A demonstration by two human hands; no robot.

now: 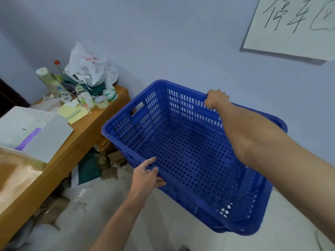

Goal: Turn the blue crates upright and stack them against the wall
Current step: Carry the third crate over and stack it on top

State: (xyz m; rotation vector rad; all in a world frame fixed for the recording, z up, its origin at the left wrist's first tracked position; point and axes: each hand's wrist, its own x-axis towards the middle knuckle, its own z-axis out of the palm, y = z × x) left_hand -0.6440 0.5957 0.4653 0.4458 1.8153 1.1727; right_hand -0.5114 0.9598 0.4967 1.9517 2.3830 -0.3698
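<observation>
A blue perforated plastic crate [181, 147] is held upright in the air close to the pale wall [181, 42], its open top facing me and tilted slightly. My left hand [146, 175] grips the crate's near rim. My right hand [215, 98] is closed over the far rim, its forearm crossing above the crate's right side. The crate is empty. No other blue crate is in view.
A wooden table [87, 127] stands at the left with bottles, a white plastic bag [87, 66], tape rolls and a white box [36, 131]. Debris and cardboard lie on the floor under it. A white handwritten sign [293, 24] hangs on the wall at upper right.
</observation>
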